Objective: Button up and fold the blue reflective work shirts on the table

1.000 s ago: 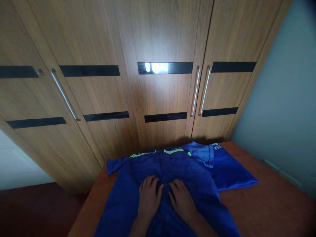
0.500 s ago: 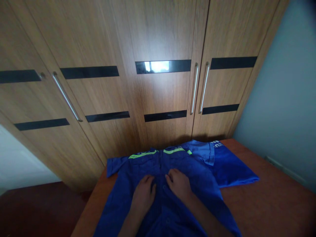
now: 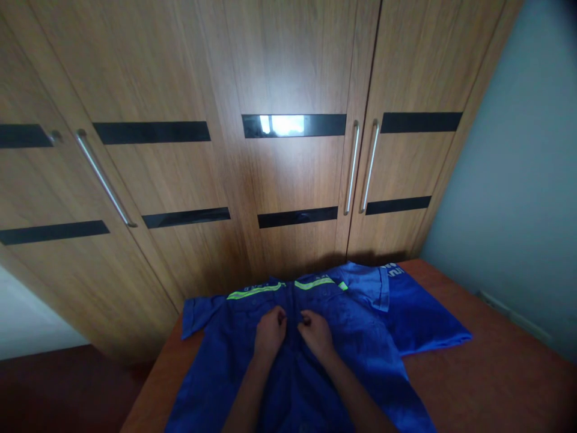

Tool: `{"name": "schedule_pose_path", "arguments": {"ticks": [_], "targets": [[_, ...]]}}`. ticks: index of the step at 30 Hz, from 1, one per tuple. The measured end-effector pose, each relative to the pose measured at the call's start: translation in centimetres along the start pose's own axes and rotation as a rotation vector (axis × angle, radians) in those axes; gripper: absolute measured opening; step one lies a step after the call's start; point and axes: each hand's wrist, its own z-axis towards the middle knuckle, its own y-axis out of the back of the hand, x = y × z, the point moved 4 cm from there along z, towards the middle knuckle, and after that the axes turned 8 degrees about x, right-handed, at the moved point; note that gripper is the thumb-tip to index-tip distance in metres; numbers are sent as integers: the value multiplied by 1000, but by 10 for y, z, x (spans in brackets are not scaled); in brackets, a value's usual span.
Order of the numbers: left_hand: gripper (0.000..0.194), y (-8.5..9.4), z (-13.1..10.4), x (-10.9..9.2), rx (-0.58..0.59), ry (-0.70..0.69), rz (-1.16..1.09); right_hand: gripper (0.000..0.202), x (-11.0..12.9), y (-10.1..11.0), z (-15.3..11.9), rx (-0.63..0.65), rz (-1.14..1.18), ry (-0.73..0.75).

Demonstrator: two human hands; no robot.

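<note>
A dark blue short-sleeved work shirt point(image 3: 225, 361) lies spread out, front up, with yellow-green reflective strips across its chest. My left hand point(image 3: 271, 332) is closed in a pinch at the left side of the front opening, below the strip. Opposite it, my right hand point(image 3: 316, 335) pinches the cloth at the right side of the opening. The fingertips of both hands are curled inward, a small gap apart, and partly hide the fabric they grip. The shirt's lower part runs out of view under my forearms.
A folded bright blue cloth point(image 3: 424, 316) with white lettering lies partly under the right sleeve. Both rest on a reddish-brown surface point(image 3: 491, 385). Behind stands a wooden wardrobe point(image 3: 297, 174) with metal handles and black strips. A pale wall point(image 3: 518, 210) rises at the right.
Both hands have moved up the front opening toward the collar, and their fingers have closed into pinches. The view has shifted slightly.
</note>
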Motion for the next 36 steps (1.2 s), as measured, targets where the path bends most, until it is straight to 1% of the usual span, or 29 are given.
{"name": "schedule_pose_path", "arguments": {"ticks": [3,5,7,12,15,19,29,32,36], "targets": [[17,2,-10,-1,-91,-30,-63,30,-6,0,1,-57,130,26],[19,2,-15,-3,-132,-57,-105,27,-7,-1,0,-85,196,59],[20,0,-18,-5,-146,-89,-144,25,-6,-2,-2,-102,245,99],[22,-6,-20,-5,-135,-145,-213,25,-5,0,-10,-121,311,177],[24,-8,-20,-4,-133,-158,-239,26,-3,0,-12,-95,325,214],[24,-8,-22,-6,-123,-160,-258,26,0,-3,-12,-44,271,263],[22,-6,-18,-4,-100,-113,-341,28,-6,-4,-11,-16,336,215],[21,-8,-18,-4,-93,-97,-361,28,-5,-5,-12,20,363,220],[21,-11,-18,-4,-87,-68,-397,33,-3,-10,-11,99,359,229]]}}
